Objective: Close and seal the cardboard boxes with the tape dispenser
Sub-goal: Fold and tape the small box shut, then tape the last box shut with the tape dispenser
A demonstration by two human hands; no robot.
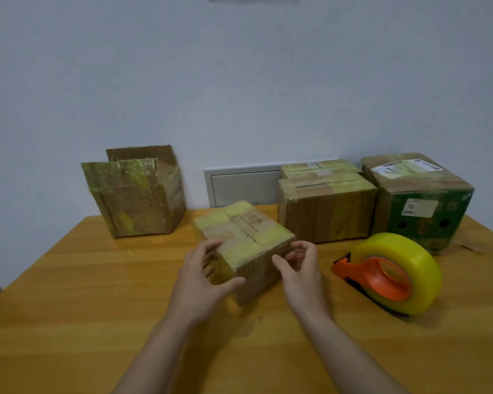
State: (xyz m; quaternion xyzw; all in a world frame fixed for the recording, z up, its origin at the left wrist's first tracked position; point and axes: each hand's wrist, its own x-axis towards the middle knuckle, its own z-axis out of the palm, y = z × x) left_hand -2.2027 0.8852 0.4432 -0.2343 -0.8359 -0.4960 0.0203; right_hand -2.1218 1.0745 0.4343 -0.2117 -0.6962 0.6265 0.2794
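Head view: wooden table [97, 308] w/ a pale wall behind. Small cardboard box [248, 245] sits near the table's middle, turned so one corner faces the person. Flaps down, top striped w/ yellowish tape. Left hand [202, 280] is at the box's left face, fingers curled and spread, thumb reaching toward the near corner; contact looks light, can't tell if it actually grips. Right hand [299, 268] is at the box's right face, fingers half-curled, thumb out toward the box front, not clamped on anything. Both hands are spread, cupped either side of the box, holding no tool.

Tape dispenser [387, 273] lies on the table just right of the right hand, toward the right edge, apart from both hands. Orange handle and blade end point left toward the box; big yellow tape roll sits on it.

Along the far edge: open box [137, 200] at the far-left part, flaps standing up, old tape on them. Medium closed box [328, 206] at far centre-right, taped on top, just behind the small box and apart from it. Green-sided box [421, 200] at the far-right corner, touching or nearly touching the medium one; white labels on top and on its front. Pale wall panel [242, 186] shows behind, between the open box and the medium box.
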